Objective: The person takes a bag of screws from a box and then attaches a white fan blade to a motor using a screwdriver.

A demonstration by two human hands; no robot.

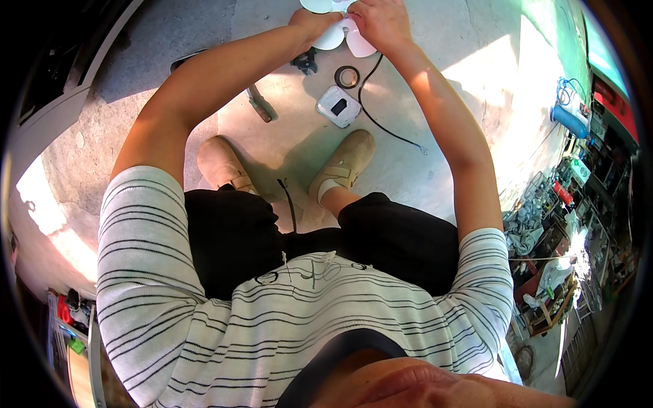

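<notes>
At the far edge of the view, both hands are at a white fan blade (330, 37) with rounded petals, partly cut off by the frame. My left hand (315, 23) grips its left side, fingers partly hidden behind the wrist. With fingers bent in, my right hand (381, 24) holds it near the middle, above a pinkish-white petal. Just nearer to me on the floor lie a dark, irregular part (305, 62), a roll of black tape (347, 77) and a white squarish piece with a dark window (339, 107). A black cable (362, 94) trails from below my right hand.
A tool with a brown handle (260, 104) lies on the concrete floor left of my shoes (348, 158). Along the right stand a blue cylindrical object (568, 121) and cluttered shelves (551, 272). A dark cabinet (58, 81) is at the left.
</notes>
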